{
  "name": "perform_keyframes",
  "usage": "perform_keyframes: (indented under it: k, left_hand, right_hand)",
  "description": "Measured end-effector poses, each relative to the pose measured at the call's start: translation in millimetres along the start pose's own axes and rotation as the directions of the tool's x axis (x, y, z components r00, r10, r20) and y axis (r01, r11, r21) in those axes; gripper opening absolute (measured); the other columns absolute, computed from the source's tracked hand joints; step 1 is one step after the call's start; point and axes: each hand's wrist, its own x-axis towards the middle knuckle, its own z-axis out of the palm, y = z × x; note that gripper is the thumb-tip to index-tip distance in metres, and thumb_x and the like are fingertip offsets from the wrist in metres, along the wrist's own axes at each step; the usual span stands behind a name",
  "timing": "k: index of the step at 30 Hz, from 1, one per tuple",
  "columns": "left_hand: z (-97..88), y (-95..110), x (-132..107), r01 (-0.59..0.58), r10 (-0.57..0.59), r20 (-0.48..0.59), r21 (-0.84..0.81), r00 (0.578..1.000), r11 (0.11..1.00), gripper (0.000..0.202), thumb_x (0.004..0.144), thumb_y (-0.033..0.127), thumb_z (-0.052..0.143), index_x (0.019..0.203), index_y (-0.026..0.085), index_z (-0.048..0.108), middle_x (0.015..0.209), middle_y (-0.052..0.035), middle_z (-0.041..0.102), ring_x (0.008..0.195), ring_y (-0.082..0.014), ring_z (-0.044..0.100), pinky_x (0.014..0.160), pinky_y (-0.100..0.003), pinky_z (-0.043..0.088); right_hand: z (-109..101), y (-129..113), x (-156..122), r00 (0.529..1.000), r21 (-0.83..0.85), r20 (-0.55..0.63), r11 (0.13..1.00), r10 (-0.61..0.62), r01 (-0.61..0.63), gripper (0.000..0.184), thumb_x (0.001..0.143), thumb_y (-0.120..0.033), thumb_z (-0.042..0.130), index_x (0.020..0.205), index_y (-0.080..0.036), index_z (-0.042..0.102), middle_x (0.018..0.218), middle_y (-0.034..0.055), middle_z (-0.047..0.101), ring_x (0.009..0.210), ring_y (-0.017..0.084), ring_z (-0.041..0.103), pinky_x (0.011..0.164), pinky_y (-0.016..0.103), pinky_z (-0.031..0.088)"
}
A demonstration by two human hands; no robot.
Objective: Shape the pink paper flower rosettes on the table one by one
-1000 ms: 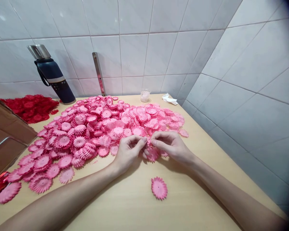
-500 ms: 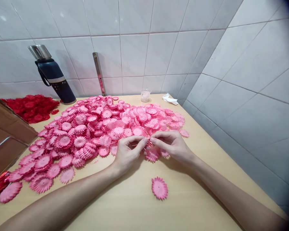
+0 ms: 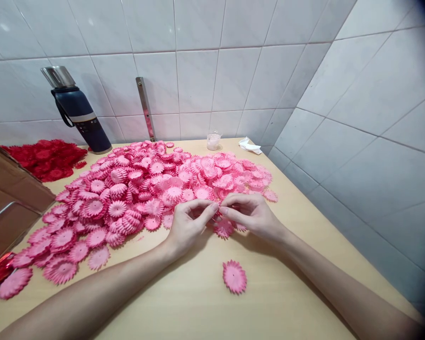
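A wide heap of pink paper flower cut-outs (image 3: 152, 189) covers the wooden table (image 3: 198, 307). At its near edge my left hand (image 3: 187, 225) and my right hand (image 3: 250, 213) meet, fingertips pinched together on a small stack of pink flowers (image 3: 224, 227). Both hands are closed on it, thumbs and forefingers nearly touching. One single pink flower (image 3: 234, 276) lies apart on the bare wood, nearer to me, below my right wrist.
A dark blue flask with a steel cap (image 3: 77, 111) stands against the tiled wall. Red flowers (image 3: 46, 158) are piled at the far left beside a cardboard box (image 3: 10, 198). A small clear cup (image 3: 213, 140) and crumpled white paper (image 3: 250, 146) sit at the back.
My fingertips have shifted slightly on the flower stack, drawing closer together. Everything else is as it was.
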Motion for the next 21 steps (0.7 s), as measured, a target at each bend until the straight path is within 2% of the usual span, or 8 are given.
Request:
perform_keyframes:
  k: [7,16,21]
  left_hand:
    - [0.4,-0.1,-0.4,-0.013,0.013,-0.035,-0.002,0.999,1.000,0.021,0.072,0.030,0.072,0.081,0.010,0.072,0.076,-0.0074,0.073,0.064,-0.0152,0.068,0.061,-0.024,0.058]
    - [-1.0,-4.7,0.1,-0.004,0.002,-0.026,-0.061,1.000,0.998,0.028,0.072,0.028,0.073,0.095,0.012,0.072,0.093,-0.0094,0.073,0.069,-0.0159,0.070,0.064,-0.026,0.060]
    - [-1.8,-5.2,1.3,-0.121,0.122,-0.022,0.044,0.992,0.992,0.019,0.073,0.025,0.071,0.088,0.013,0.075,0.096,-0.0107,0.072,0.086,-0.0213,0.069,0.074,-0.031,0.060]
  right_hand:
    - [-2.5,4.7,-0.2,0.991,0.034,-0.015,0.991,0.130,-0.129,0.021,0.079,-0.035,0.067,0.087,-0.016,0.073,0.068,0.0031,0.067,0.039,0.007,0.045,0.034,0.021,0.034]
    - [-2.9,8.8,-1.1,0.986,0.123,-0.039,0.981,0.159,-0.153,0.024,0.077,-0.035,0.070,0.090,-0.015,0.073,0.067,0.0034,0.066,0.037,0.005,0.042,0.033,0.020,0.032]
    - [-0.3,10.7,-0.9,0.976,0.259,-0.059,0.947,0.211,-0.189,0.022,0.075,-0.035,0.072,0.086,-0.015,0.072,0.064,0.0016,0.063,0.039,0.005,0.041,0.033,0.021,0.030]
